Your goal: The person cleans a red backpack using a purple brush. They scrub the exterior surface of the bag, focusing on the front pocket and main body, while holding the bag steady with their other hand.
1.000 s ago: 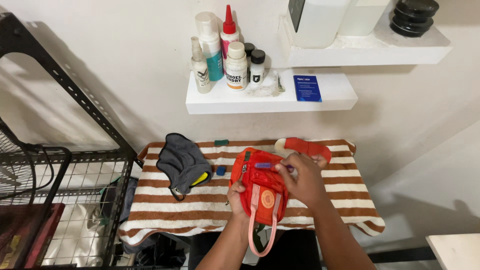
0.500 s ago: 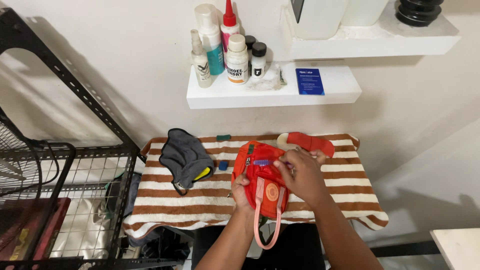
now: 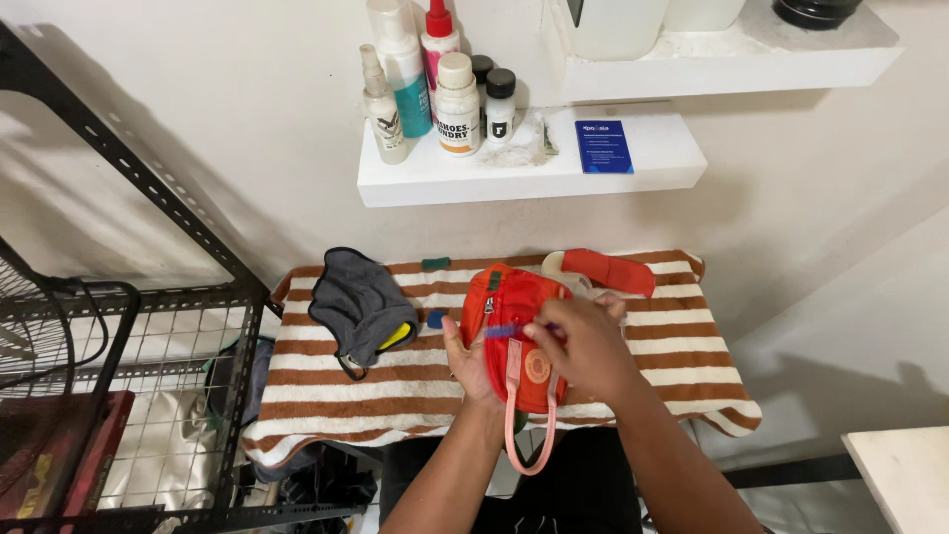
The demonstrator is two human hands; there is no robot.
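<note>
Orange pouch (image 3: 514,331) cupped underneath by left hand (image 3: 465,361), right hand (image 3: 583,346) pinching its front

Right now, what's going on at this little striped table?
A person is working on a small orange bag over a brown-and-white striped towel. The left hand props the bag up from its side, while the right hand presses a small blue-handled tool against its front. A pink strap dangles off the table edge. A dark grey pouch lies on the towel to the left, and bottles stand on the white shelf above.
</note>
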